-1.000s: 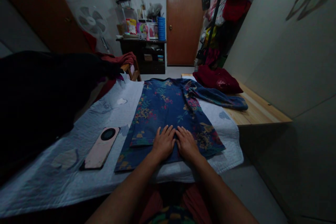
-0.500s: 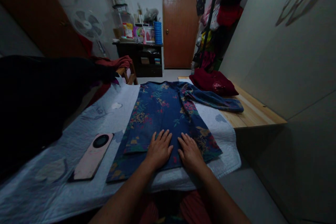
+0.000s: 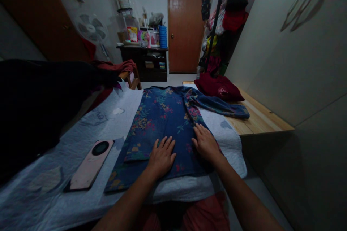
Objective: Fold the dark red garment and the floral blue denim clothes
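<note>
A dark blue floral long-sleeved shirt point(image 3: 168, 122) lies spread in front of me. Its left side is folded inward, with that sleeve's cuff near the lower hem. The other sleeve stretches out to the right. My left hand point(image 3: 162, 157) rests flat on the lower middle of the shirt, fingers spread. On the lower right part, near the side edge, lies my right hand point(image 3: 205, 142), palm down with its fingers extended. Neither hand grips the fabric. Beneath the shirt is a pale quilted cloth point(image 3: 130, 104).
A pink phone point(image 3: 90, 169) lies left of the shirt. Dark clothing point(image 3: 40, 108) is heaped at the far left. A folded maroon garment point(image 3: 219, 86) sits on the wooden board point(image 3: 260, 119) at the right, beside a pale cabinet point(image 3: 298, 65). A fan point(image 3: 92, 27) stands behind.
My right hand has moved right and slightly away from me across the shirt toward its side edge. My left hand stays nearly in place. The view has shifted slightly.
</note>
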